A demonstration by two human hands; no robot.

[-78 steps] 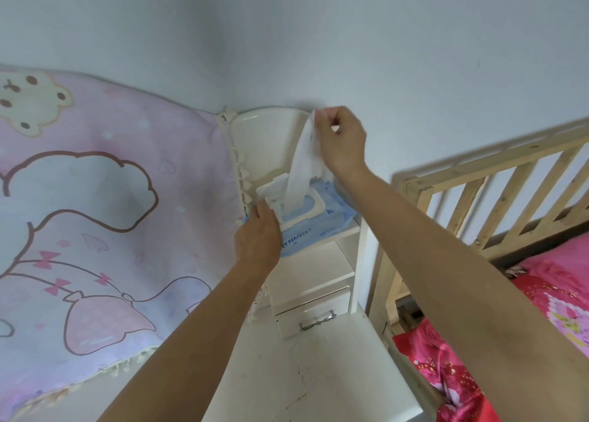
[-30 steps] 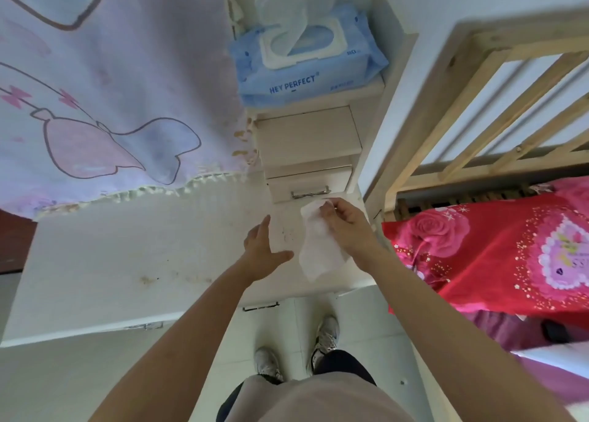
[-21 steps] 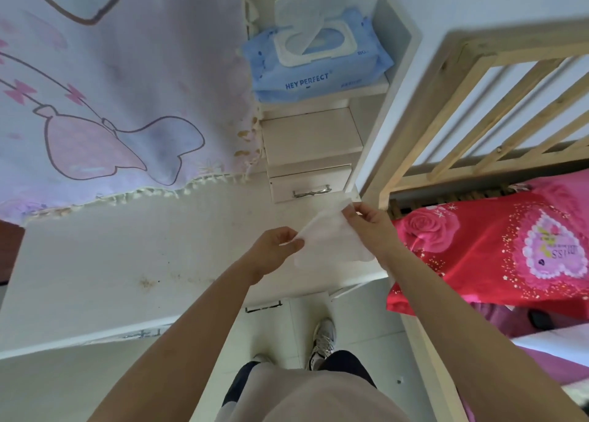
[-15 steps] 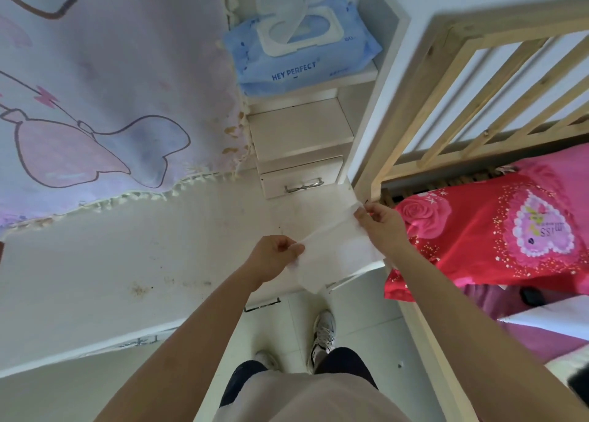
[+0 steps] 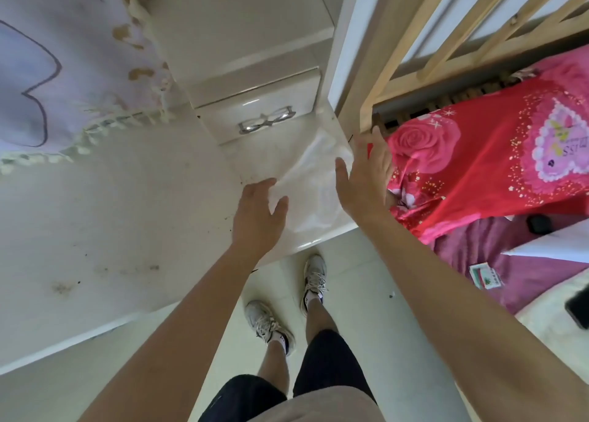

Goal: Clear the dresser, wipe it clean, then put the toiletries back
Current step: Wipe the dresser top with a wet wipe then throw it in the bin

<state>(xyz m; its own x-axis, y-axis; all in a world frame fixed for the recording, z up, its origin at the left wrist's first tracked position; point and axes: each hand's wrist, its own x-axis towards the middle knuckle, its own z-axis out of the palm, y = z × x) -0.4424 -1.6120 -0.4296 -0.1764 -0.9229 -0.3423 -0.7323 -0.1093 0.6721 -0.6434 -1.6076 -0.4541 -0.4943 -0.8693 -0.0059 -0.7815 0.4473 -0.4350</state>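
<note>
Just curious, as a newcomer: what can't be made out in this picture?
In the head view:
- Whether the left hand pinches the wipe: its own back hides the grip.
- Print on the small box on the purple sheet: too small.
- Dark object: cut off by the right edge.

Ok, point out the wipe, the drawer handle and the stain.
wipe (image 5: 314,185): head view, middle of the sheet.
drawer handle (image 5: 267,122): head view, centre of the metal pull.
stain (image 5: 62,287): head view, middle of the brown patch.
</note>
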